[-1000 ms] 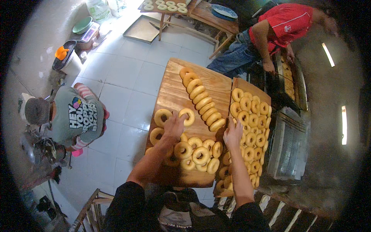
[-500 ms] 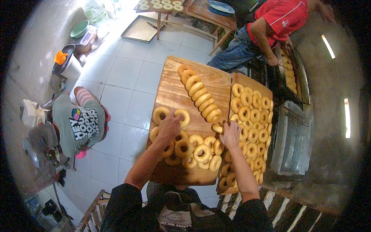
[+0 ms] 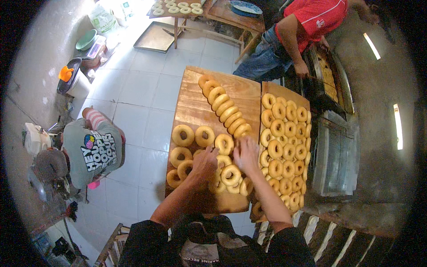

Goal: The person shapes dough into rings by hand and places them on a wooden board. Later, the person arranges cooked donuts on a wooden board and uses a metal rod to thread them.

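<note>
My left hand reaches over the near pile, its fingers curled on the edge of a doughnut that it partly covers. My right hand is close beside it, with bent fingers near the end of a slanting row of overlapping doughnuts; what those fingers hold is hidden. Just beyond and between the hands, a golden doughnut lies on the wooden board. More doughnuts lie left of my left hand, among them a large one. Several are heaped below the hands.
A second board on the right carries many doughnuts. Past it, a person in a red shirt stands at a tray of doughnuts. Another person in grey is low at the left. A flat tray lies on the tiled floor.
My left hand has come right and nearer, off the left doughnuts. The right hand has moved left from the board's edge. A doughnut now lies beyond the hands where bare board showed.
</note>
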The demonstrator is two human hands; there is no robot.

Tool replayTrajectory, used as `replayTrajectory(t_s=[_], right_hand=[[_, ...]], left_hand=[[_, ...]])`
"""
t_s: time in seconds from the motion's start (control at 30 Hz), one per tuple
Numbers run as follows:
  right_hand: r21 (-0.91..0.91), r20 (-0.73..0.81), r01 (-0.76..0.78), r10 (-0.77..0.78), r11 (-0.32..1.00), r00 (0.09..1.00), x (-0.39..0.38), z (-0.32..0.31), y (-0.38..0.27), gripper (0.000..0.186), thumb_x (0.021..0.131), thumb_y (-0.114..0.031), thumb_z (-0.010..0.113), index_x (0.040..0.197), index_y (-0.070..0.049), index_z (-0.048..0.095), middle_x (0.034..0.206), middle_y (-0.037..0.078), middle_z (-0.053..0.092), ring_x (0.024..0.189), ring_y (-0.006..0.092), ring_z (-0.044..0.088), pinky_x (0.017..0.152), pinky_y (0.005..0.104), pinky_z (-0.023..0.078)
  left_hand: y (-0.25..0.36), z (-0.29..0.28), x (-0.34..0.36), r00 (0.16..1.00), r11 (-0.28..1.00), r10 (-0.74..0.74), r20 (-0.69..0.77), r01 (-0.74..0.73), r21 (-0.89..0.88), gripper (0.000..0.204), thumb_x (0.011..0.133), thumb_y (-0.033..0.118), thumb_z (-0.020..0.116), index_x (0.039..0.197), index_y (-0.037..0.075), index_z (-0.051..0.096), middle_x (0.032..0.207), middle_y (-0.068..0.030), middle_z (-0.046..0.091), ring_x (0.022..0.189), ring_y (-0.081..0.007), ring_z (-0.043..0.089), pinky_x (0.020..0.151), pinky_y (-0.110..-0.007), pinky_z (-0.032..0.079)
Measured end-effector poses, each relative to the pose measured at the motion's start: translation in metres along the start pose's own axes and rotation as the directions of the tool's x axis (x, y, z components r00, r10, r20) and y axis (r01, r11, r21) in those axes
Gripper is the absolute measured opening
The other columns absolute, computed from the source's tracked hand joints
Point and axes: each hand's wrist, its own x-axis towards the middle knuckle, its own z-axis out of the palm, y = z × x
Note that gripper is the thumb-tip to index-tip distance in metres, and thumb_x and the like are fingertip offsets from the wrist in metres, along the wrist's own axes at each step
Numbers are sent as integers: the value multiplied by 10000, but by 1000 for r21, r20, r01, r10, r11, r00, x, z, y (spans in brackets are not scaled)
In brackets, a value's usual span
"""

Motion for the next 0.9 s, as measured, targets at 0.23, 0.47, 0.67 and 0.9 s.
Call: replayTrajectory(t_s=[0.23,0.47,0.67,0.9], right_hand=[[-189,-119,154,-178,970,977,31,-12,46,456,786,-165,597,1206,-28,485,1205,211,508,1166,389,444,952,538,360],[205,57,117,-131,972,990,-7,-4,65,551,770,-189,723,1211,-18,441,1127,234,501,1088,402,477,977,436,386],[273,114,-39,7,961,993,-14,14,82,539,749,-139,741,1218,-52,489,1199,193,470,1160,378,450,1025,408,376],[387,211,-29,-58,922,976,9,14,111,458,806,-215,670,1203,-46,518,1169,206,520,1105,358,515,983,420,421]], left_hand=[[23,0,13,981,986,-124,151,105,129,418,774,220,688,1140,58,567,1067,-147,595,951,-337,632,742,-444,539],[13,36,30,991,976,-95,94,74,206,390,796,144,582,1177,65,559,1015,-134,614,934,-327,636,726,-421,550],[38,37,31,983,962,-186,-1,182,203,426,797,155,580,1218,101,560,982,-126,613,912,-326,632,729,-427,549],[55,48,31,985,932,-172,33,152,329,422,779,154,605,1197,110,565,1035,-159,513,888,-316,626,645,-403,551]])
